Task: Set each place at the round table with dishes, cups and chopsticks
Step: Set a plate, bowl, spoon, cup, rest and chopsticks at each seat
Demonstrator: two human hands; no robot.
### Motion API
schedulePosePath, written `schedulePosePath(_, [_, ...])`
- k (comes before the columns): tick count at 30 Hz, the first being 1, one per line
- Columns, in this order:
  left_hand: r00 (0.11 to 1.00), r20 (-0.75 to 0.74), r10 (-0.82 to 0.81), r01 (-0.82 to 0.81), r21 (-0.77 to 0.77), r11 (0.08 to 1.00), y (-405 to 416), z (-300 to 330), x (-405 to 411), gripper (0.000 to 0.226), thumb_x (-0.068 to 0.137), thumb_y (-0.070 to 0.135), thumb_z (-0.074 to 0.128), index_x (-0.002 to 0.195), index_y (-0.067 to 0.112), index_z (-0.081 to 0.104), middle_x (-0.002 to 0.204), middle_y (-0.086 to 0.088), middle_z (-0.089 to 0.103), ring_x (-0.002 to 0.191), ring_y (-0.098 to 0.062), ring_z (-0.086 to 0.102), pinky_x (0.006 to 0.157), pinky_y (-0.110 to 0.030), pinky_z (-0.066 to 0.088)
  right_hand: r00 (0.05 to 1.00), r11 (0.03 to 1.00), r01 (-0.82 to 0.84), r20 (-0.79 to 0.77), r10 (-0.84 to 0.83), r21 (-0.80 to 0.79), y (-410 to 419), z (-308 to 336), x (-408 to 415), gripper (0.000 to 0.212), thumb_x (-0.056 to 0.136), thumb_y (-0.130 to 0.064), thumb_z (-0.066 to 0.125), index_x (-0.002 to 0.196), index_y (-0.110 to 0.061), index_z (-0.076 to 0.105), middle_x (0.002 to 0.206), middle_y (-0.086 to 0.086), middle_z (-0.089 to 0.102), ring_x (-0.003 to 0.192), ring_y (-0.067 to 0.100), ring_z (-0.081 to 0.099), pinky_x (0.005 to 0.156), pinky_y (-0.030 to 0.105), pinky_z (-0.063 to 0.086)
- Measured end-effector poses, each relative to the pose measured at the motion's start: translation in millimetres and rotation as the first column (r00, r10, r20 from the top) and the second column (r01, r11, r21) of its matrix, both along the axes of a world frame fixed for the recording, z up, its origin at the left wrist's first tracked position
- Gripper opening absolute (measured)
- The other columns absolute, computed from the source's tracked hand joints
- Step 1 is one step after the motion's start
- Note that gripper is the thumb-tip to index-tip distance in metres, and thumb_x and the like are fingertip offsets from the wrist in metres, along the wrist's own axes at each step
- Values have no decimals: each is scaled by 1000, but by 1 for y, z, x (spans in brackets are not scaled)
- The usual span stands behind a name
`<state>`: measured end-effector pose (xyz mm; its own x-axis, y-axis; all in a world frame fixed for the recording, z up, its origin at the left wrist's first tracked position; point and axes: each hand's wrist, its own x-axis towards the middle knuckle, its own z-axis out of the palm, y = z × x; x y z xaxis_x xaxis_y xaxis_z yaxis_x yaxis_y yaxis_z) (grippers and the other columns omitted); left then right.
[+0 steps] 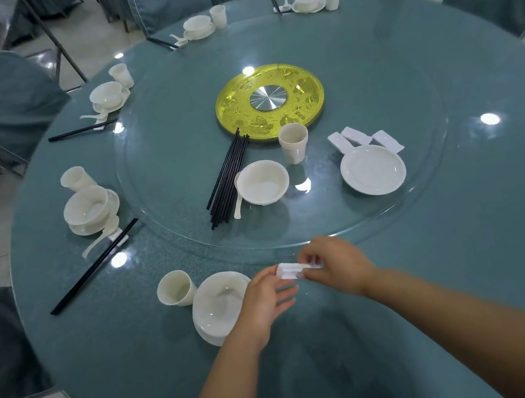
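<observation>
Two hands meet over the near edge of the round table (468, 234). Right hand (336, 264): fingers curled, pinching one end of a small white rest (292, 269), which is blurred. Left hand (265, 297): fingers fairly straight and relaxed, its fingertips touching the other end of the rest from below and beside; whether it actually grips cannot be told. The rest sits just above the tabletop, right of the near bowl (218, 305).

Near place: the bowl stands on a plate, with a cup (175, 288) just to its left.

Glass turntable (372, 76), holding the unplaced stock: a bundle of black chopsticks (228, 180), a spare bowl (262, 182) with a spoon (238, 199) touching its left side, stacked cups (294, 143), a stack of plates (373, 170) and three more rests (356, 136) beside the plates' far rim. A gold disc (301, 88) marks the centre.

Four places along the left and far edge each show a bowl on a plate, a cup, a spoon and chopsticks. Covered chairs (4, 99) ring the table.
</observation>
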<state>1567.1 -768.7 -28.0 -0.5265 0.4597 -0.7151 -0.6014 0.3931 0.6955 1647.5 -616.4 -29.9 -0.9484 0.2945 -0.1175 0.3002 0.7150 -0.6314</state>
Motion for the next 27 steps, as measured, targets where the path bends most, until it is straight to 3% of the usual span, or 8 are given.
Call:
schedulePosePath(3, [982,159,98,-116,108,987,-6,3,0,25,95,8,42,110,7,61,115,-19,67,104,-32,66,90,-44,53,998,988,52,-39,-58,-149,-4,2,2,15,78,-27,76,74,-29,62,75,-7,55,71,10,50,70,31,43])
schedulePosePath(7, [935,323,148,-206,155,966,-9,10,2,37,102,27,37,111,-1,59,110,-23,68,106,-38,64,89,-46,52,976,902,172,-57,-211,-396,-12,4,1,23,76,-22,78,70,-32,59,68,-11,56,63,6,51,66,30,47])
schedulePosePath(10, [936,338,101,-178,204,963,-9,15,4,43,102,35,40,115,1,62,109,-22,69,101,-34,67,87,-40,54,978,903,145,-80,-193,-405,-17,6,0,25,75,-15,75,75,-31,57,71,-11,57,66,8,53,70,34,49])
schedulePosePath(14, [920,357,159,-249,220,943,-10,21,2,25,96,18,53,112,1,64,99,-17,72,85,-24,72,71,-30,59,984,925,107,-96,-151,-364,-18,8,2,26,77,-4,72,84,-27,62,82,-13,63,81,2,60,82,21,48])
schedulePosePath(17, [930,298,215,-286,222,932,-14,20,1,21,92,3,56,112,-2,60,99,-19,72,84,-25,72,67,-29,60,993,935,77,-56,-103,-346,-16,8,4,26,79,0,64,94,-19,72,93,-14,70,91,-3,62,86,12,43])
schedulePosePath(23, [964,127,235,-259,220,941,-20,16,0,25,92,0,57,118,3,58,103,-16,72,95,-28,71,84,-37,57,995,913,81,-17,-96,-399,-19,11,14,33,86,-1,59,98,-29,71,96,-12,73,92,0,66,91,26,51])
schedulePosePath(27, [980,77,185,-198,220,955,-19,16,-1,22,92,4,59,114,4,58,98,-12,74,90,-23,72,79,-33,58,996,931,82,4,-86,-355,-21,12,16,33,84,-6,62,107,-29,68,99,-13,71,92,2,65,91,29,51])
